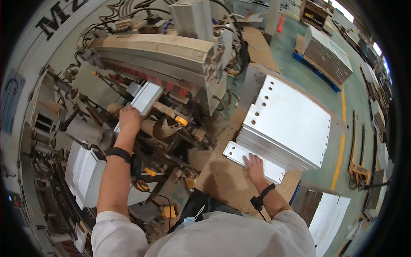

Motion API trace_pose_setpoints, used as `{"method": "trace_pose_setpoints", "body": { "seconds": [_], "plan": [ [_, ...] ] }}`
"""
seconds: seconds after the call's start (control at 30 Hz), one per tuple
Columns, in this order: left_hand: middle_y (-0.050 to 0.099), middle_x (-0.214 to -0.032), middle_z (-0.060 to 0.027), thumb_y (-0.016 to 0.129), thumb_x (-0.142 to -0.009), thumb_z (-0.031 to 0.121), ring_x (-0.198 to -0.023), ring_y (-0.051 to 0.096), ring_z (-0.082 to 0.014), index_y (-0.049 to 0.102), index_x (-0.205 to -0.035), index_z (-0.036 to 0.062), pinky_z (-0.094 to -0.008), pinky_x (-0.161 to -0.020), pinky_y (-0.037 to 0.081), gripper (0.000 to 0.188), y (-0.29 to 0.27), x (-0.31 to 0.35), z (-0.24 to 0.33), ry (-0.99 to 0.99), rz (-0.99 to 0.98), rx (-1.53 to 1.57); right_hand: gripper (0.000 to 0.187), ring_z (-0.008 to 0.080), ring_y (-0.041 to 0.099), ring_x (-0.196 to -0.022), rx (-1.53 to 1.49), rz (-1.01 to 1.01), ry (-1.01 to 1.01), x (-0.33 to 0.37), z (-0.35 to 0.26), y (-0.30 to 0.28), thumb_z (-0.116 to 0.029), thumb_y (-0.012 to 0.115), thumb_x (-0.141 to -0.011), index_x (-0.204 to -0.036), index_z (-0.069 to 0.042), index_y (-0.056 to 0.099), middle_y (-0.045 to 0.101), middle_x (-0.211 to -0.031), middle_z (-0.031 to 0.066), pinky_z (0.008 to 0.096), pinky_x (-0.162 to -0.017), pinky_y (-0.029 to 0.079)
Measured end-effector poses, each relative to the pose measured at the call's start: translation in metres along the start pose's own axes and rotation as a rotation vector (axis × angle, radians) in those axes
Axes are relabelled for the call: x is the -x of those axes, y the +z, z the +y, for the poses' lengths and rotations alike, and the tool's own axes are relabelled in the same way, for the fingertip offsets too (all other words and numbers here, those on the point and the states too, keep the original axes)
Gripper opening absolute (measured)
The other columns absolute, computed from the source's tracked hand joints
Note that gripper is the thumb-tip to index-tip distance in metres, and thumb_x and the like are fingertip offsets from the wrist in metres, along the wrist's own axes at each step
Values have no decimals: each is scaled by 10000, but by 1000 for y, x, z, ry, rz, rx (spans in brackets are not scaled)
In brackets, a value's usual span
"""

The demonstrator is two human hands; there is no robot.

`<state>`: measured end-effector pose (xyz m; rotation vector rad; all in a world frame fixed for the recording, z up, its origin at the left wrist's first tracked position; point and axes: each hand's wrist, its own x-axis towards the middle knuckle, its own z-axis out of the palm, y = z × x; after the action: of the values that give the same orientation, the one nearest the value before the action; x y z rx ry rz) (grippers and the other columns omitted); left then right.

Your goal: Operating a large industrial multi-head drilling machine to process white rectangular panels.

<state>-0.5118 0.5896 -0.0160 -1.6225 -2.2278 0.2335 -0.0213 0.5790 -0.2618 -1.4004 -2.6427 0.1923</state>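
Observation:
My left hand (129, 118) reaches into the drilling machine, its fingers closed over a narrow white panel (147, 97) that lies across the machine's supports. Part of that panel is hidden under the hand and forearm. On the right, my right hand (254, 167) lies with spread fingers on a narrow white board (274, 170) with holes near its ends. This board lies against the near side of a stack of larger white boards (291, 118), which have drilled holes along two edges.
The machine's long beam (150, 47) spans above the left work area. White panels (81, 171) stand at lower left. A brown sheet (222, 171) lies under the board stack. Farther right, a wrapped stack (327, 53) rests on a blue pallet (314, 70).

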Motion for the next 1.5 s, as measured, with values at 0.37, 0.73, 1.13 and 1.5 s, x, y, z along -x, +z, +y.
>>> {"method": "trace_pose_setpoints", "body": {
  "seconds": [0.37, 0.73, 1.13, 1.5],
  "plan": [
    [510, -1083, -158, 636, -762, 73, -970, 532, -292, 565, -1095, 40, -333, -818, 440, 342, -58, 171, 36, -131, 545, 938, 304, 345, 352, -1200, 113, -135, -524, -87, -26, 42, -191, 511, -774, -1055, -78, 531, 492, -1148, 131, 505, -1021, 232],
    [301, -1282, -221, 771, -599, 281, -1110, 378, -399, 303, -1344, 147, -434, -916, 385, 889, 125, 453, -158, -1213, -225, 191, 444, 362, 314, -1219, 346, -123, -606, -84, -42, 44, -215, 555, -740, -1120, 1, 475, 445, -1208, 182, 499, -1057, 152],
    [536, -817, -156, 486, -826, 103, -804, 512, -350, 509, -941, 36, -435, -687, 426, 135, 83, 520, -162, -808, 597, 421, 615, 391, 393, -1135, -327, -281, -1289, 19, -431, -62, -206, 704, -673, -1205, -59, 433, 433, -1201, 199, 474, -946, 342],
    [572, -806, -39, 481, -900, 335, -727, 566, -136, 529, -883, 43, -267, -643, 467, 296, -111, 734, -243, -1381, 1022, 1905, 715, 423, 415, -1058, -437, -179, -1911, 114, -708, -183, -322, 737, -649, -1258, -122, 420, 391, -1191, 249, 509, -915, 340]
  ]
}}
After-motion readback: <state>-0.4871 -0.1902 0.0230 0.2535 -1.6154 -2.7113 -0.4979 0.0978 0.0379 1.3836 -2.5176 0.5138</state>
